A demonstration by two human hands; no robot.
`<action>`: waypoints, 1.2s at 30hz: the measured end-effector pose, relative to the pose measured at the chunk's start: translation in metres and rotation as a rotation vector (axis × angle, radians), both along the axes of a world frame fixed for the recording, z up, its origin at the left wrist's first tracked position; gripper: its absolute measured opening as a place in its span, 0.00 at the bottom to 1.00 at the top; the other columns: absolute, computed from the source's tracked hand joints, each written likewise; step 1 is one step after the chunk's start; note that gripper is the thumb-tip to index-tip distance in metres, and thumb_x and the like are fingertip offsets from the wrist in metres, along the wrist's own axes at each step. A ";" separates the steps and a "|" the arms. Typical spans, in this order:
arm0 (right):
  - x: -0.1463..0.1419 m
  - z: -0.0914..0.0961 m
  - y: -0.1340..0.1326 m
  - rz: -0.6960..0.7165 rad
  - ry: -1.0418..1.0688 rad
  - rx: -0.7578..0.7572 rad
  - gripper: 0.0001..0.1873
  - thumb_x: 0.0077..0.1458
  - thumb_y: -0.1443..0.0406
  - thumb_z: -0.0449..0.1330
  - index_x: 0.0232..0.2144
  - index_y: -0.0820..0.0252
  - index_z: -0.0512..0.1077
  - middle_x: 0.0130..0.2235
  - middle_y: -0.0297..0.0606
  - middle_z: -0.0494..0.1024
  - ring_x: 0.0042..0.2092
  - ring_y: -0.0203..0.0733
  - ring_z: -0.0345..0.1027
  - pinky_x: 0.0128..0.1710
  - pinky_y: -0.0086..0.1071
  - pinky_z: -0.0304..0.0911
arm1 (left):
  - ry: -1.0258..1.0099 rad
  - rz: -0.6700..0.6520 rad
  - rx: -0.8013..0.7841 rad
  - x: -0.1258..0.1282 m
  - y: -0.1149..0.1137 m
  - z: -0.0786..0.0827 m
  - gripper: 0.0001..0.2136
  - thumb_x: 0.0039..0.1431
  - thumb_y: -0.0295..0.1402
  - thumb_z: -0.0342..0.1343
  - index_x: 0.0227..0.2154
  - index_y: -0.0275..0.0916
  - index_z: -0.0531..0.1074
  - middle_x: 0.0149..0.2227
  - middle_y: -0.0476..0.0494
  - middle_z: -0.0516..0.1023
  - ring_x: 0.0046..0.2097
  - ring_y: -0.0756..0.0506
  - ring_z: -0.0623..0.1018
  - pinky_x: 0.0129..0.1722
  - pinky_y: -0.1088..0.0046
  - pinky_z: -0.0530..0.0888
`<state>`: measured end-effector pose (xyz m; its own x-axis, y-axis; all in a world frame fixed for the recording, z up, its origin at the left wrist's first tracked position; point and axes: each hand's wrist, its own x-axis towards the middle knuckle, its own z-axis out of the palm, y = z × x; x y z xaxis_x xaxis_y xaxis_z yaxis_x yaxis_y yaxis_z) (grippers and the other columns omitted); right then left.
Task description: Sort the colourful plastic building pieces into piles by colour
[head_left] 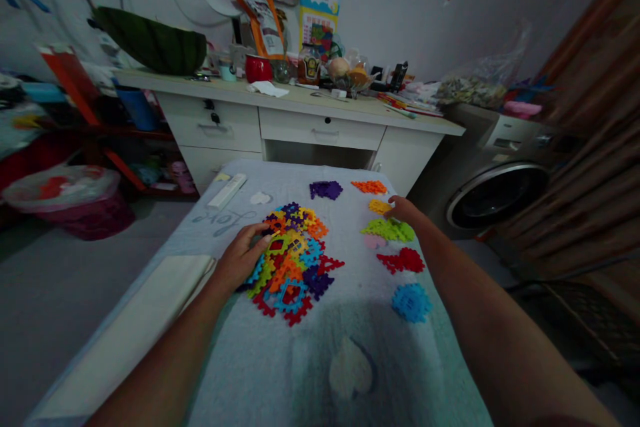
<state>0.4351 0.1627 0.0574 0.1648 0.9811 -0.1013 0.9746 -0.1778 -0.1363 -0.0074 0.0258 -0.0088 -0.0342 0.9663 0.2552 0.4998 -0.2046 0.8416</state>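
Observation:
A mixed pile of gear-edged plastic building pieces (287, 263) lies on the cloth-covered table, in orange, blue, red, green, yellow and purple. My left hand (243, 255) rests at the pile's left edge, fingers apart and touching it. At the right, my right hand (404, 209) is beside a small yellow group (379, 206), its finger and thumb apart at the edge. Sorted by colour around it are purple pieces (326, 189), orange pieces (369, 187), lime green pieces (390, 229), red pieces (403, 260) and blue pieces (411, 301). A pale pink piece (374, 241) lies below the green ones.
A white strip-shaped object (227, 192) lies at the table's far left. Behind the table stands a white desk (300, 107) with jars, a pouch and a watermelon-like object (150, 40). A washing machine (495, 167) is at the right, a lined bin (70, 203) at the left.

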 end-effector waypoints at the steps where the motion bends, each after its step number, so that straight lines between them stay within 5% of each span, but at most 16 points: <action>1: 0.001 -0.001 0.000 -0.003 0.003 -0.011 0.30 0.46 0.65 0.69 0.52 0.65 0.70 0.40 0.44 0.80 0.37 0.41 0.74 0.35 0.29 0.66 | 0.002 0.000 0.002 0.000 0.000 0.000 0.25 0.57 0.53 0.51 0.51 0.42 0.72 0.52 0.40 0.74 0.55 0.38 0.74 0.58 0.57 0.68; 19: -0.002 -0.007 0.008 0.059 -0.073 0.066 0.24 0.49 0.71 0.61 0.51 0.63 0.73 0.50 0.46 0.77 0.50 0.47 0.72 0.46 0.30 0.65 | 0.009 -0.006 -0.023 -0.001 0.000 0.000 0.23 0.59 0.52 0.51 0.50 0.43 0.70 0.54 0.40 0.72 0.56 0.38 0.72 0.60 0.56 0.65; 29: -0.023 -0.005 0.008 0.105 -0.101 0.022 0.36 0.48 0.62 0.64 0.60 0.52 0.65 0.59 0.45 0.70 0.58 0.58 0.64 0.53 0.46 0.62 | 0.016 0.000 0.007 0.000 -0.001 0.004 0.22 0.58 0.51 0.51 0.49 0.43 0.72 0.52 0.41 0.74 0.55 0.38 0.73 0.59 0.56 0.66; 36: -0.032 -0.006 0.010 0.155 -0.131 -0.001 0.37 0.47 0.67 0.64 0.60 0.53 0.65 0.58 0.48 0.70 0.57 0.60 0.62 0.54 0.52 0.61 | 0.009 -0.009 0.002 -0.001 -0.001 0.000 0.22 0.59 0.51 0.51 0.50 0.43 0.72 0.52 0.41 0.74 0.55 0.39 0.73 0.59 0.57 0.67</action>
